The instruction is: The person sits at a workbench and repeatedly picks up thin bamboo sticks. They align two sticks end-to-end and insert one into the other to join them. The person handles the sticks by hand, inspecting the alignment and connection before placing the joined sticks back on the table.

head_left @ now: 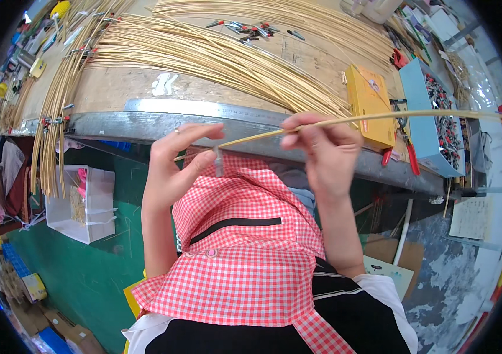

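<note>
A long, thin bamboo strip runs across in front of me, above my lap. My right hand pinches it between thumb and fingers, and its long end reaches far to the right. Around the strip's left end, my left hand has thumb and fingers apart. A small translucent strip, perhaps tape, hangs from the bamboo beside the left thumb. Part of the bamboo end is hidden behind that hand. Below both hands is my red-and-white checked apron.
Bundled bamboo strips cover the workbench, with a steel ruler along its front edge. Right of them are a yellow box, red-handled pliers and a blue box of clips. A white bin stands lower left.
</note>
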{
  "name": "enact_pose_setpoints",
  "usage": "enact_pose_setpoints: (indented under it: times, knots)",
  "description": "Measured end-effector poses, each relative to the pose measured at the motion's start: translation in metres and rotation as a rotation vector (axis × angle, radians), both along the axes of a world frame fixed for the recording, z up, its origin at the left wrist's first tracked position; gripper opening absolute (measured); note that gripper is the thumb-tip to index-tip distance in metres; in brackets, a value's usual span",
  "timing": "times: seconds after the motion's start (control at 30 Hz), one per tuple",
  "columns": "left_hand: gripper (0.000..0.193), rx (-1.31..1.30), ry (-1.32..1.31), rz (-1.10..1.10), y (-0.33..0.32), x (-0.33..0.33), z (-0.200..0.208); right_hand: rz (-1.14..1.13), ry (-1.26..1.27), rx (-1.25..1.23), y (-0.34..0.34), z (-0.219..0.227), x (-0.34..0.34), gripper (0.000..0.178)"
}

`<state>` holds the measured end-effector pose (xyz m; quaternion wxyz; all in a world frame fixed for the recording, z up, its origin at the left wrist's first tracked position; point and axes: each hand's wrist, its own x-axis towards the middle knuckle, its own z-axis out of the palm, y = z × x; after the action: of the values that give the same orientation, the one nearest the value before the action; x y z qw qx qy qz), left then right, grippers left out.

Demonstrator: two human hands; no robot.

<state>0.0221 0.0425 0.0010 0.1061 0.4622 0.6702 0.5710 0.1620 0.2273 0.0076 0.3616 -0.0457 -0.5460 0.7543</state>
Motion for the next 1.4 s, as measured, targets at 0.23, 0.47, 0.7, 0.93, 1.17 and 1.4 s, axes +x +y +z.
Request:
enact_pose_setpoints:
  times: [0.23, 0.47, 0.7, 0.93, 1.17, 1.4]
  knots:
    - [0.031, 0.064, 0.304, 0.148, 0.006, 0.04, 0.027, 0.33, 0.016, -0.025, -0.066, -0.037, -0.019, 0.013]
    - [0.018, 0.121, 0.293, 0.144, 0.009, 0.038, 0.015, 0.342, -0.282, 0.249, -0.059, -0.033, -0.014, 0.018]
    - [0.015, 0.046, 0.362, 0.153, 0.007, 0.034, 0.013, 0.041, -0.094, 0.101, -0.01, 0.012, 0.019, 0.023]
    - [0.018, 0.011, 0.358, 0.098, 0.008, 0.031, 0.01, 0.047, 0.015, 0.054, -0.005, 0.012, 0.019, 0.011]
    - [0.017, 0.058, -0.346, -0.2, 0.007, 0.034, 0.009, 0.191, -0.006, 0.333, -0.018, 0.015, 0.007, 0.013]
    - [0.011, 0.083, -0.374, -0.118, -0.002, 0.021, 0.0, 0.367, -0.215, 0.597, 0.004, 0.031, -0.022, 0.014]
